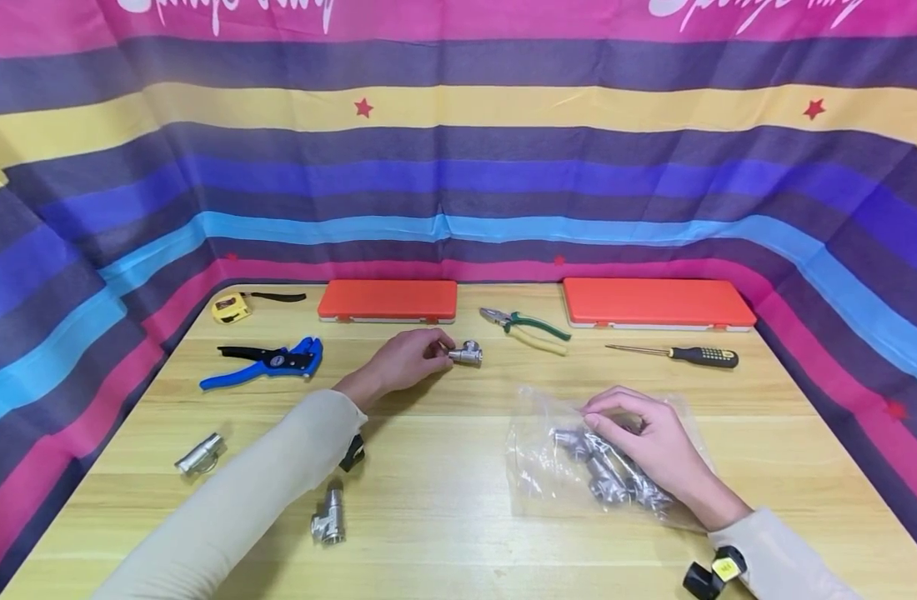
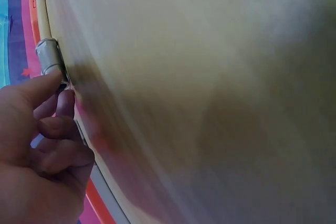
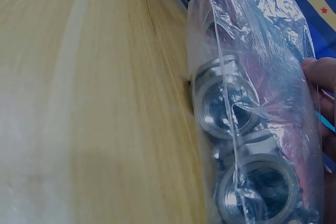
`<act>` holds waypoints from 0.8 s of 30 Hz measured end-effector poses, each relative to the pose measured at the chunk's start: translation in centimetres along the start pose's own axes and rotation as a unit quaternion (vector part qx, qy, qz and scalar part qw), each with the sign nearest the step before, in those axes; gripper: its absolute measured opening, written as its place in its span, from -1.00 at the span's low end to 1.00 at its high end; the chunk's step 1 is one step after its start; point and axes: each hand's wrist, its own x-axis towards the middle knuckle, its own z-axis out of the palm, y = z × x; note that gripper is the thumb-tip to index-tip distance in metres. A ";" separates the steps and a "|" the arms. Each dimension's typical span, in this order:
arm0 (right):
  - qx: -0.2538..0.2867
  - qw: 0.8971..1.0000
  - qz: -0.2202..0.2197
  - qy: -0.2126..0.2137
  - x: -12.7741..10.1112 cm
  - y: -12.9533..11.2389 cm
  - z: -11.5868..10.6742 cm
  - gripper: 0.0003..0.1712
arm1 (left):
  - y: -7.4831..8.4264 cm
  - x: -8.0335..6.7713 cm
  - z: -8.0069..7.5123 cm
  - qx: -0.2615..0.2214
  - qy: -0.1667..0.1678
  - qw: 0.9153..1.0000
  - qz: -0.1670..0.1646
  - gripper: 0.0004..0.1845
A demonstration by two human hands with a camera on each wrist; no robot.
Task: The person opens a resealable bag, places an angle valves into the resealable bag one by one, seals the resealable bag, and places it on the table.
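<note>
My left hand (image 1: 408, 360) reaches out over the middle of the table and pinches a shiny metal pipe fitting (image 1: 469, 354) by one end, between thumb and fingertips. In the left wrist view the fitting's rounded body (image 2: 49, 53) sticks out past the thumb, low over the wood. At the right, my right hand (image 1: 649, 433) grips the upper part of a clear plastic bag (image 1: 528, 475). Several similar metal fittings (image 3: 257, 187) lie inside the bag, their round openings showing through the film. Two loose fittings, one (image 1: 201, 455) at far left and another (image 1: 329, 517) nearer, rest on the table.
Along the back stand two red cases (image 1: 387, 300) (image 1: 657, 302), with combination pliers (image 1: 526, 329) between them. A yellow tape measure (image 1: 231, 308) and blue wire strippers (image 1: 267, 364) lie at left, a screwdriver (image 1: 702, 357) at right. A striped curtain (image 1: 503, 179) surrounds the table.
</note>
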 end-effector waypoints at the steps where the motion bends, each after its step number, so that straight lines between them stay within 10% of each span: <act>1: 0.000 1.000 0.000 0.000 0.0 0.0 0.0 -0.78 | 0.0 0.1 0.0 0.001 0.001 1.000 0.003 -0.67; 12: -0.005 1.000 0.001 0.005 -0.2 0.1 0.0 -0.76 | 0.1 0.0 0.3 0.023 0.005 1.000 0.007 -0.75; 24: -0.005 1.000 0.005 0.000 0.0 0.0 0.1 -0.75 | 1.5 -4.3 0.3 -0.028 -0.043 0.996 0.067 -0.81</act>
